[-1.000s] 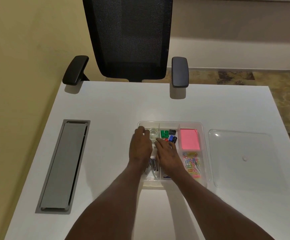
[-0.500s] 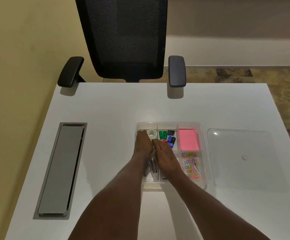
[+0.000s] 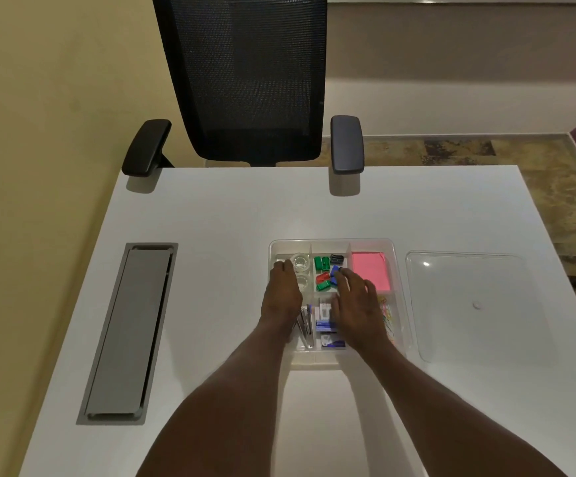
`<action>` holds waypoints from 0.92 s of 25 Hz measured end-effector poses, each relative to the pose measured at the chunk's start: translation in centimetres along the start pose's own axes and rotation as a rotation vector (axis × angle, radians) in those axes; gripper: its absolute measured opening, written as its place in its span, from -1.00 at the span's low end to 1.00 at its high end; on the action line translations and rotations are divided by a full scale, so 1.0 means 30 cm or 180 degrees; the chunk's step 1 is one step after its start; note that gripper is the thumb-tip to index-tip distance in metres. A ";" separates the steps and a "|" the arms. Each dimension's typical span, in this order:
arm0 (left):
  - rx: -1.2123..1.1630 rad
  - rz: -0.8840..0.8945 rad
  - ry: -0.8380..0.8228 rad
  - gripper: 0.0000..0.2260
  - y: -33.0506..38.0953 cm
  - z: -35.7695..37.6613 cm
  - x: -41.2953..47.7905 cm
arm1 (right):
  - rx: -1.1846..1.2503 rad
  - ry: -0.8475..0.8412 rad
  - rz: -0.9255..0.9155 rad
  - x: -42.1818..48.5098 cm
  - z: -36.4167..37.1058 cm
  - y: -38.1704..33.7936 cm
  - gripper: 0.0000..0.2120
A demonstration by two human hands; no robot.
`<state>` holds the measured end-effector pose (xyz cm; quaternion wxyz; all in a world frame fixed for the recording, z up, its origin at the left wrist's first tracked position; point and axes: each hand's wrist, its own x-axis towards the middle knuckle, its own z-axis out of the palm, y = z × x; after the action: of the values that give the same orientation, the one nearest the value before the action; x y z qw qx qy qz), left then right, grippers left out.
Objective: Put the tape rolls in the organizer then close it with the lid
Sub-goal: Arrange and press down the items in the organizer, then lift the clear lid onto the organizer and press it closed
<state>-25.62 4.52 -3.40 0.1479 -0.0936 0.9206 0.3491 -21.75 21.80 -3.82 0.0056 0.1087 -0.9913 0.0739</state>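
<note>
The clear plastic organizer (image 3: 395, 256) sits mid-table, split into compartments. Two clear tape rolls lie in its far-left compartment, one (image 3: 301, 262) behind the other (image 3: 302, 281). My left hand (image 3: 281, 294) rests over that compartment with its fingers bent down just left of the far roll; what is under the fingertips is hidden. My right hand (image 3: 357, 301) hovers over the organizer's middle with fingers spread and nothing in it. The clear lid (image 3: 469, 321) lies flat on the table to the right of the organizer.
The other compartments hold coloured sharpeners (image 3: 327, 270), a pink note pad (image 3: 370, 270), paper clips (image 3: 388, 315) and staple boxes (image 3: 326, 325). A grey cable hatch (image 3: 131, 332) is set into the table at left. A black office chair (image 3: 245, 80) stands behind the far edge.
My right hand has moved right, away from my left hand, uncovering the nearer tape roll and the sharpeners. My left hand has stayed at the tape compartment.
</note>
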 end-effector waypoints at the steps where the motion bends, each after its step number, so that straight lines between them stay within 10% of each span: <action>1: 0.0063 0.0051 0.0007 -0.56 -0.004 0.000 -0.025 | -0.0068 0.0020 0.0005 -0.026 -0.005 0.021 -0.53; 23: 0.1159 0.0464 0.0177 -0.49 0.097 0.144 -0.699 | -0.0216 -0.0362 0.0278 -0.599 -0.281 0.152 -0.64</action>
<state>-5.84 11.00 2.39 0.1113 -0.0080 0.9766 0.1839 -5.23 31.29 3.38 -0.0503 0.0692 -0.9957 0.0342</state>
